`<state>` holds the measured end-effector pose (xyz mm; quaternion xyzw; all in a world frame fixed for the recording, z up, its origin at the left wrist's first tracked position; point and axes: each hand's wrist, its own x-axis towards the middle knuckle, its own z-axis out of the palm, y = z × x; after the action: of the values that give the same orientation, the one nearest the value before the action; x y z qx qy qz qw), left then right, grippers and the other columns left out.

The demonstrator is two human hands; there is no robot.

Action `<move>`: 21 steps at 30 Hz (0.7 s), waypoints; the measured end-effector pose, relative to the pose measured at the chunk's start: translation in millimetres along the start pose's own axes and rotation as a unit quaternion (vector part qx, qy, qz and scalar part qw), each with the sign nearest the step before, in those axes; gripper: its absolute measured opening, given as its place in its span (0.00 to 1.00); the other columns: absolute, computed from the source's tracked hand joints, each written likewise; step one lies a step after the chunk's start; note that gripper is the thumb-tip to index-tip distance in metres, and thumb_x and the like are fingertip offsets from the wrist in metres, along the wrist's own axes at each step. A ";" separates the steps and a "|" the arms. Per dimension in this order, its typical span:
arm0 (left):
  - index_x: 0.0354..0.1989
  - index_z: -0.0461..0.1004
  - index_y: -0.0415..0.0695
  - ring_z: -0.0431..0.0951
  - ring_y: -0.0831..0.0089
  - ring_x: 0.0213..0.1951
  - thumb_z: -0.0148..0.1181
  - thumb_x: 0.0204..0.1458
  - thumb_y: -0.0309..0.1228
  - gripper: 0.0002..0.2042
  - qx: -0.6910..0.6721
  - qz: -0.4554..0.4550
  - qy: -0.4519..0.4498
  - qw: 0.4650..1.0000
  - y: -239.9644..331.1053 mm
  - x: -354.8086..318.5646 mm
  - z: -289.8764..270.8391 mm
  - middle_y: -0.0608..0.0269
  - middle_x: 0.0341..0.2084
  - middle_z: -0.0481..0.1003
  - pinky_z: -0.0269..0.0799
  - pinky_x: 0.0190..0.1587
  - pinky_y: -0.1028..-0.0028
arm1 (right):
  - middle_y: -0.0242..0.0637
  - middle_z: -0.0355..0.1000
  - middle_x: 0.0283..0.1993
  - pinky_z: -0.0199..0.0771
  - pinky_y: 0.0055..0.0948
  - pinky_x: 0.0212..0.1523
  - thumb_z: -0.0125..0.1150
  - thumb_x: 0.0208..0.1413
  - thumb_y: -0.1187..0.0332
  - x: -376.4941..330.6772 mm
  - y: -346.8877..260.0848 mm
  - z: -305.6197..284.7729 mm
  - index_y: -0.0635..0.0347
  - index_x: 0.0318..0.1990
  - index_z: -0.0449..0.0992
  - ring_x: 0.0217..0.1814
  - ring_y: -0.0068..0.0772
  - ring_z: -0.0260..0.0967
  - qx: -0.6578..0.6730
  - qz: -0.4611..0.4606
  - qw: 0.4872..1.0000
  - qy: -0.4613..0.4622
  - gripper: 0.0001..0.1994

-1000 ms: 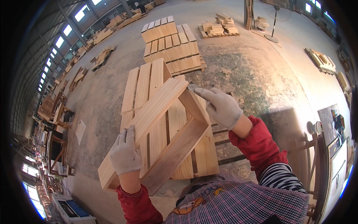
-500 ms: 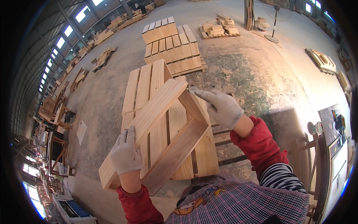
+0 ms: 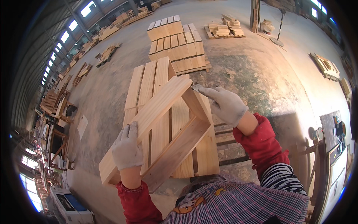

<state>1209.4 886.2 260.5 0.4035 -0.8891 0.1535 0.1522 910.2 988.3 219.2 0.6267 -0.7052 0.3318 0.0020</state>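
Open pine frame (image 3: 164,130), assembled, held tilted above slatted pallet (image 3: 149,80); left hand (image 3: 127,146) closed over its long rail, right hand (image 3: 223,104) gripping far corner; not yet set down.

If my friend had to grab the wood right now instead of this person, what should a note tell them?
Left hand: gloved, gripping the long side board of the open wooden frame.
Right hand: gloved, fingertips on the frame's far top corner.
The frame is held tilted over a slatted wooden panel lying on the concrete floor.
Done: the frame's boards look joined into a rectangle.
Left: it is held in both hands, not yet set down. Stacks of finished panels stand beyond.
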 end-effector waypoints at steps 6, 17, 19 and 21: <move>0.53 0.68 0.44 0.72 0.58 0.49 0.54 0.40 0.24 0.26 -0.003 -0.003 -0.003 1.000 -0.2 0.5 2.5 0.54 0.46 0.72 0.69 0.49 0.65 | 0.44 0.68 0.36 0.71 0.41 0.38 0.48 0.49 0.73 1.9 -6.1 -2.8 0.44 0.58 0.65 0.37 0.48 0.69 0.004 0.004 1.000 0.012 0.25; 0.52 0.69 0.45 0.73 0.59 0.47 0.54 0.40 0.24 0.24 0.019 -0.012 0.006 1.000 0.0 3.7 6.5 0.56 0.45 0.73 0.70 0.48 0.66 | 0.46 0.69 0.39 0.71 0.42 0.41 0.47 0.50 0.72 0.1 -4.8 3.1 0.42 0.59 0.64 0.40 0.50 0.70 -0.013 0.030 0.999 -0.040 0.26; 0.52 0.70 0.45 0.73 0.59 0.47 0.54 0.40 0.24 0.24 0.020 -0.019 0.006 1.000 -1.2 8.1 9.5 0.57 0.45 0.73 0.70 0.48 0.66 | 0.47 0.70 0.39 0.70 0.43 0.42 0.47 0.50 0.72 -14.7 9.7 18.7 0.42 0.59 0.63 0.40 0.51 0.70 -0.025 0.042 0.997 -0.065 0.26; 0.52 0.70 0.47 0.74 0.60 0.46 0.55 0.41 0.25 0.24 0.028 -0.033 -0.001 0.999 -8.0 6.5 10.9 0.56 0.45 0.73 0.70 0.47 0.66 | 0.47 0.70 0.39 0.70 0.43 0.43 0.47 0.50 0.72 -34.3 19.4 34.4 0.43 0.58 0.64 0.40 0.51 0.70 -0.042 0.065 0.986 -0.151 0.25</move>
<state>1209.8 872.5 254.4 0.4366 -0.8709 0.1727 0.1452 914.6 1002.3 169.0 0.6217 -0.7500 0.2028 -0.0997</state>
